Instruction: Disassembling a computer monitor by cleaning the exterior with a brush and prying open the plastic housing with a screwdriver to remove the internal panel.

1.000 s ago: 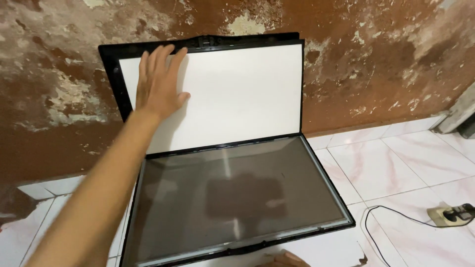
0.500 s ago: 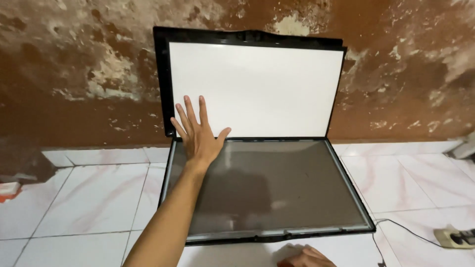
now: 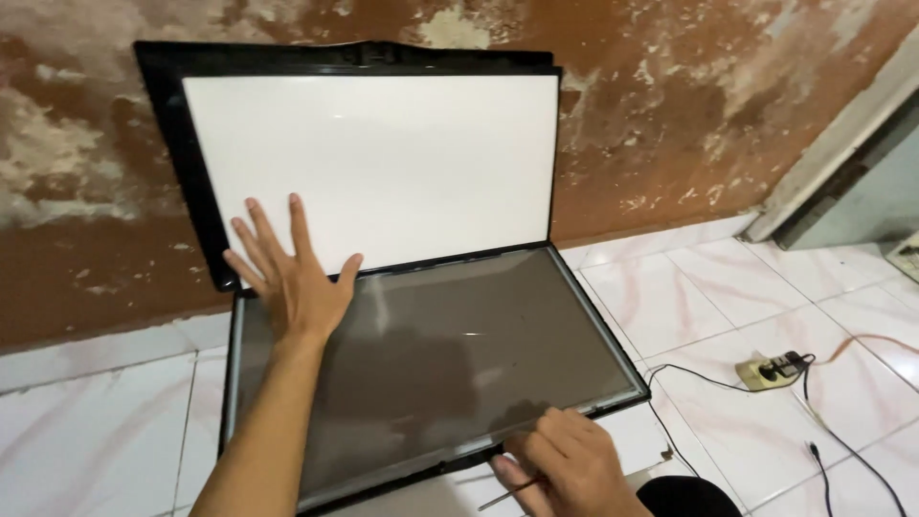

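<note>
I have my left hand (image 3: 292,278) spread wide and flat, fingers fanned toward twelve o'clock, pressing on the far left corner of the dark glass panel (image 3: 431,369), fingertips crossing the seam onto the white backlight sheet (image 3: 373,168); I judge this steadies the panel so it cannot slide. My right hand (image 3: 565,464) sits at five o'clock, curled over the panel's near edge and pinching a thin metal tool (image 3: 507,493), seemingly at the rim. The panel lies flat on the tiled floor (image 3: 718,297), while the white sheet in its black frame (image 3: 168,124) leans against the stained wall (image 3: 689,105) at twelve o'clock. Free floor opens at nine and three o'clock. At three to four o'clock a power strip (image 3: 771,369) and its cables (image 3: 842,436) trail close to the panel's right corner.
</note>
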